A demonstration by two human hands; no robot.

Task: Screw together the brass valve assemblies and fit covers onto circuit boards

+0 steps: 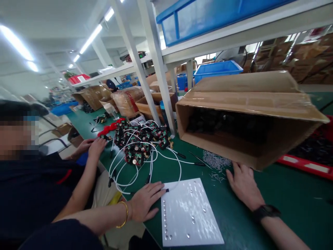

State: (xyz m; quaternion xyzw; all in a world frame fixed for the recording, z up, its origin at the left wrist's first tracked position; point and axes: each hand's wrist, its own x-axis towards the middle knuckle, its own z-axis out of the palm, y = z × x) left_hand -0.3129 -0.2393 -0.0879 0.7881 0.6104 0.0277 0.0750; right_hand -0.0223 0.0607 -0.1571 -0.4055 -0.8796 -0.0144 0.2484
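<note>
My left hand (145, 203), with a gold bracelet at the wrist, lies with fingers stretched over the left edge of a white board (192, 215). Its fingertips are beside the black end of a white cable (180, 170). Round shiny metal pieces are scattered on the board, several in a row along its left side. My right hand (244, 185), below a dark wristwatch (266, 211), rests on the green table, thumb apart from the fingers. It is beside a pile of small silver pin-like parts (215, 159); its fingertips reach toward the carton's lower edge.
A tipped cardboard carton (255, 90) holds dark parts. Circuit assemblies (140, 142) with white cables lie heaped at centre left. A co-worker's hands (96, 147) work beside the heap. Shelf posts (158, 62) stand behind; a red tray (307, 166) is at right.
</note>
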